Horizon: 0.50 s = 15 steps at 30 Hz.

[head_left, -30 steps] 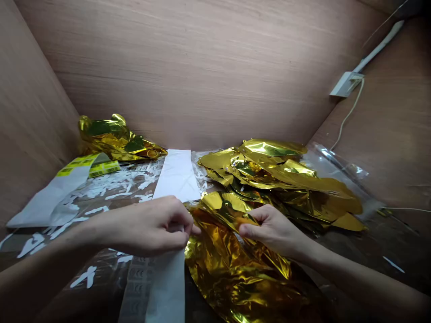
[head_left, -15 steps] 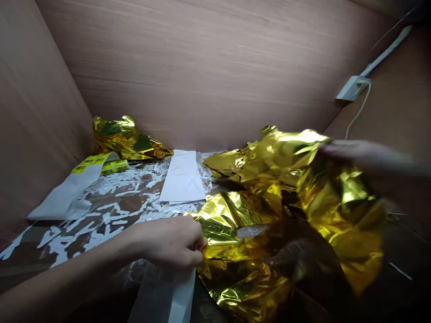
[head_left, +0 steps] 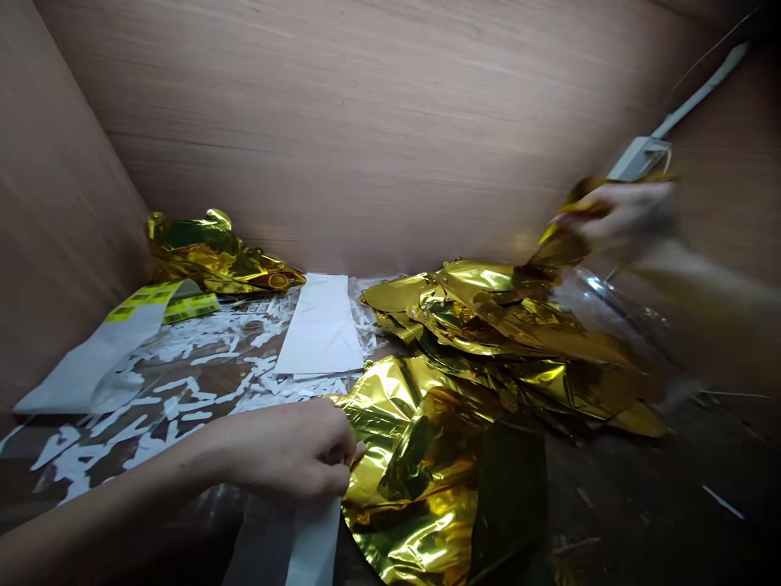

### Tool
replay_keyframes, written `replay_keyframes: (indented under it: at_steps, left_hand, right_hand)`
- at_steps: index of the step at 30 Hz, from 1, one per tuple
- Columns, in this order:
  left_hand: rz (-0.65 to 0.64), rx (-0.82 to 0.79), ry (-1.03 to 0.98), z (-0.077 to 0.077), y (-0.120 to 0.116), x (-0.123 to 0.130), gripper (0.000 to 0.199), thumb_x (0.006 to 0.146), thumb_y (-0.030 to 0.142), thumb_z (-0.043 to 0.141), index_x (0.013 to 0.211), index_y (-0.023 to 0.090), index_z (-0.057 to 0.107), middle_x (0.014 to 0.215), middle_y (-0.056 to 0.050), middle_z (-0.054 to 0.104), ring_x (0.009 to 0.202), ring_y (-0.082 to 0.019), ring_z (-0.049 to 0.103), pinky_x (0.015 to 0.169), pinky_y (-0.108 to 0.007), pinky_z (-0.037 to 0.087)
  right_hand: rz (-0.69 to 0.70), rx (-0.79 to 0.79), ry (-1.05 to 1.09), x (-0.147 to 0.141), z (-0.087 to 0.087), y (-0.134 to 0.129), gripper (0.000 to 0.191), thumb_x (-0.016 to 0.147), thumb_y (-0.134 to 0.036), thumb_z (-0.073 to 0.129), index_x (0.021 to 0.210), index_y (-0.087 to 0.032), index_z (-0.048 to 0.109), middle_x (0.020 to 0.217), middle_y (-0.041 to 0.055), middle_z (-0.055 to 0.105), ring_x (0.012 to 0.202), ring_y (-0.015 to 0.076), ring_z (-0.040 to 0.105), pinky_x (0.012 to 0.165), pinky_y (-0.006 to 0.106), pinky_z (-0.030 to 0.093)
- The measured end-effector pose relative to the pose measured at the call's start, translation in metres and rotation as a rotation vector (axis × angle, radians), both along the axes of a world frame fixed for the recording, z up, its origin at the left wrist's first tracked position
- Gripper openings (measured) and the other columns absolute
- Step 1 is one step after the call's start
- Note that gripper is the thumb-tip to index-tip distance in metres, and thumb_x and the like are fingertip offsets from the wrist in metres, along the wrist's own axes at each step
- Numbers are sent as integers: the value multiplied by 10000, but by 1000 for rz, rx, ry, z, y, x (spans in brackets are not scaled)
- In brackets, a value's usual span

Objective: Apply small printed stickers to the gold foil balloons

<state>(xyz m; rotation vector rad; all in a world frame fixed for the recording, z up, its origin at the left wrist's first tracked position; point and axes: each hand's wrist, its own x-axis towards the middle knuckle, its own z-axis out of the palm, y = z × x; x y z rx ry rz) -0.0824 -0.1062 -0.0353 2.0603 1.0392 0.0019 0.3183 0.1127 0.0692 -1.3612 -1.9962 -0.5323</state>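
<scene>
The right hand [head_left: 638, 218], blurred, keeps its grip shut around crumpled gold film [head_left: 562, 247] above the foil pile [head_left: 506, 334]; the left hand [head_left: 305, 452] looks closed on the near foil sheet's [head_left: 442, 448] left edge, on the counter [head_left: 659, 488]. A hard tug could tear the film (it looks thin) or drag the pile askew. The right hand is raised, the left low, knuckles up.

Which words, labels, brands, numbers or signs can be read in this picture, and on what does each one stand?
No text can be read.
Yellow labels on the white strip: dark print, too small and blurred.
Dark marks near the white scraps: too small to read.
Gold foil: no readable lettering shows.
</scene>
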Motion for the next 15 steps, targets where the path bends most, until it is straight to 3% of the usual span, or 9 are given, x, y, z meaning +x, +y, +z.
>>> replay_keyframes:
  at_steps: [2, 5, 7, 11, 13, 15]
  left_hand:
    - [-12, -33, -52, 0, 5, -5, 237, 835, 269, 561, 613, 189, 548, 523, 38, 427, 468, -114, 325, 436, -262, 238]
    - [17, -50, -87, 5, 13, -14, 258, 865, 361, 575, 744, 166, 692, 611, 8, 559, 533, -129, 440, 488, -237, 336]
    - [73, -28, -93, 13, 16, -21, 316, 883, 434, 593, 847, 158, 741, 683, -11, 629, 602, -145, 516, 543, -225, 399]
    - [146, 44, -152, 32, 18, -35, 371, 934, 484, 602, 1005, 163, 773, 877, -52, 737, 792, -178, 631, 692, -220, 489]
    - [165, 102, -202, 40, 16, -38, 345, 963, 455, 595, 1047, 176, 779, 971, -67, 762, 870, -187, 660, 754, -224, 508]
    - [213, 168, -267, 45, 14, -39, 332, 982, 439, 585, 1054, 180, 780, 972, -72, 768, 864, -183, 670, 738, -222, 514]
  right_hand:
    - [7, -123, -103, -12, -29, 10, 282, 893, -375, 751, 953, -101, 771, 884, 170, 746, 792, 201, 653, 741, 339, 455]
    - [103, -341, -243, -38, -77, 17, 258, 815, -398, 796, 867, -145, 794, 788, 114, 766, 693, 196, 655, 670, 302, 425]
    - [180, -442, -299, -53, -93, 13, 310, 801, -475, 778, 850, -170, 801, 800, 91, 781, 697, 207, 674, 658, 289, 440]
    - [244, -411, -241, -71, -83, -23, 400, 934, -533, 594, 908, -190, 799, 912, 80, 794, 806, 229, 698, 740, 315, 472]
    - [270, -360, -131, -81, -77, -57, 429, 981, -522, 529, 888, -191, 785, 892, 70, 784, 792, 216, 693, 753, 322, 483]
    - [423, -466, -89, -91, -78, -96, 386, 989, -502, 536, 951, -209, 785, 982, 58, 785, 870, 204, 709, 796, 305, 517]
